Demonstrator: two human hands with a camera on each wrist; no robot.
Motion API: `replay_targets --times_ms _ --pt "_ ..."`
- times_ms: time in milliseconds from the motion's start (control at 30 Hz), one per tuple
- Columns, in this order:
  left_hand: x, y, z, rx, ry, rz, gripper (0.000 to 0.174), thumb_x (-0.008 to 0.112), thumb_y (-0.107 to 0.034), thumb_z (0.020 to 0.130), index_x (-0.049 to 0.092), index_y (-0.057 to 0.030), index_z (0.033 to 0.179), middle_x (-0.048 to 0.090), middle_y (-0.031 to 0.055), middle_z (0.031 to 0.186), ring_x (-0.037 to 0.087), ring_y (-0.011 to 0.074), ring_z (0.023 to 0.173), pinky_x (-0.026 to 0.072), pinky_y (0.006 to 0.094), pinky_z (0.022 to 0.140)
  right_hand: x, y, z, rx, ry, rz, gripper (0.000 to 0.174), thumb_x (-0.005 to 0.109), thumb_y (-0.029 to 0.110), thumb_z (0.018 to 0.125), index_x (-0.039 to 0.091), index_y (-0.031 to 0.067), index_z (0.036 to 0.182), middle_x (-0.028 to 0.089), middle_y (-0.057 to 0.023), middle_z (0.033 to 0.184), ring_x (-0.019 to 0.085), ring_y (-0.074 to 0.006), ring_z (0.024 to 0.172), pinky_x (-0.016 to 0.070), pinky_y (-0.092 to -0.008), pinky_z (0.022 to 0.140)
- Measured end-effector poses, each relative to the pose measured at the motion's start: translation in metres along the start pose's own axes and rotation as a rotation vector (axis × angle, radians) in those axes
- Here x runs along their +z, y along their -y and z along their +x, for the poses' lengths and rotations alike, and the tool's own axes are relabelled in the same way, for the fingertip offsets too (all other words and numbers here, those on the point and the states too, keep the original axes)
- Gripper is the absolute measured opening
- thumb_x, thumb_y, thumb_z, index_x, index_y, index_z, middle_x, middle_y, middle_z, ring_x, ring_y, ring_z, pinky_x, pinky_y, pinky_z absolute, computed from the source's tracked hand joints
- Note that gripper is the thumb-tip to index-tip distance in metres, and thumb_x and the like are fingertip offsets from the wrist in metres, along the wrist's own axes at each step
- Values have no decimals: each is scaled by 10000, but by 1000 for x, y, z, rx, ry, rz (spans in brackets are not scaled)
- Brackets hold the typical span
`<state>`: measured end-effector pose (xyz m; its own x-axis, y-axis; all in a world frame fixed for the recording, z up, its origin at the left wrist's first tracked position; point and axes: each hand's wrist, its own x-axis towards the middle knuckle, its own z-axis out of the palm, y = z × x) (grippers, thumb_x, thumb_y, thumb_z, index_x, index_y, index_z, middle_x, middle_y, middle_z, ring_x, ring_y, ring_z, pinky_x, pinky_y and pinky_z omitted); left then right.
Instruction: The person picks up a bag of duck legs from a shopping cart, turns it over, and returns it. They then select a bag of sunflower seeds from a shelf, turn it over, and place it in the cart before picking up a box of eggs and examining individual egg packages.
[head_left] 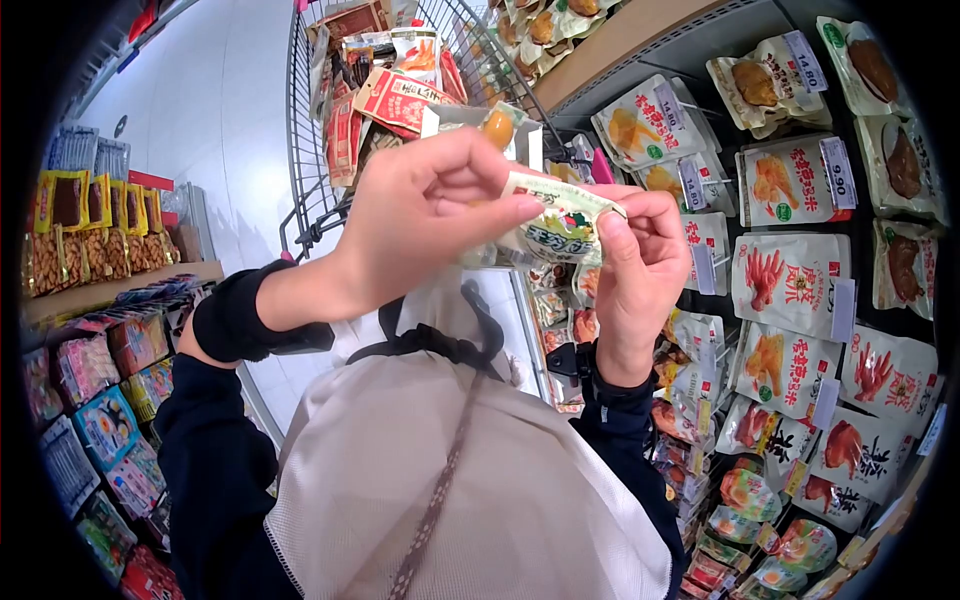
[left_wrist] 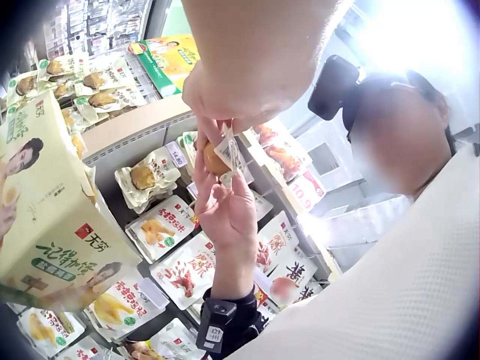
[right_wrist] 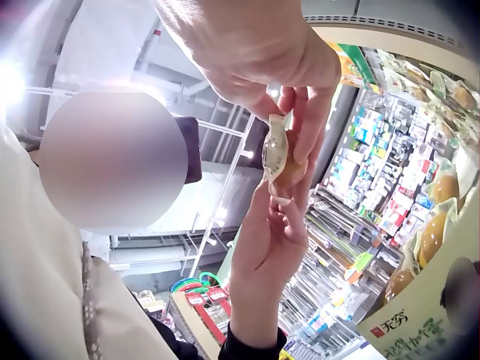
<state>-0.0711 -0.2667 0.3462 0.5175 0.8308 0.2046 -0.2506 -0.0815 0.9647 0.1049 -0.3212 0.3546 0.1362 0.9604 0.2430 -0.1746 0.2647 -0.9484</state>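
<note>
Both hands are on a small sealed packet [head_left: 555, 222] with a round brown egg inside, its printed back facing up. My left hand [head_left: 425, 205] pinches the packet's left end between thumb and index finger. At the other end, my right hand [head_left: 645, 250] grips it with the thumb on top and fingers beneath. The brown egg [left_wrist: 216, 159] shows through the clear side in the left wrist view, and the packet [right_wrist: 279, 156] spans both hands' fingertips in the right wrist view. Just beyond the hands, an open pale yellow box [left_wrist: 67, 240] holds more wrapped eggs [right_wrist: 433, 236].
A wire shopping cart [head_left: 296, 130] full of snack packets [head_left: 400, 98] stands ahead. Hanging bags of meat snacks [head_left: 790, 280] with price tags line the right shelf. More packaged goods [head_left: 95, 200] fill the left shelf. A light bag [head_left: 450, 480] hangs at the person's front.
</note>
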Motion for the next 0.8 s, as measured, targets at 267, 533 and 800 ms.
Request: replay_targets --times_ms 267,533,800 --pt "3 0 -8 -50 14 -100 87 571 47 767 495 9 785 612 147 900 562 42 692 463 149 552 -1 4 -6 -45 -87 -64 136 577 -48 754 479 -10 840 584 -126 855 562 -114 756 449 -214 690" --pt "6 1 -8 -82 17 -179 80 575 31 772 501 11 794 608 156 897 583 79 680 485 173 552 -4 5 -8 -66 -99 -73 138 582 -55 745 485 -11 834 582 -119 840 557 -109 746 446 -210 683" --pt "5 1 -7 -134 38 -196 114 574 25 774 498 30 859 609 130 879 587 85 692 494 188 574 -5 5 -6 -51 -114 -72 135 594 -29 747 493 -12 836 587 -116 846 557 -100 738 445 -204 680"
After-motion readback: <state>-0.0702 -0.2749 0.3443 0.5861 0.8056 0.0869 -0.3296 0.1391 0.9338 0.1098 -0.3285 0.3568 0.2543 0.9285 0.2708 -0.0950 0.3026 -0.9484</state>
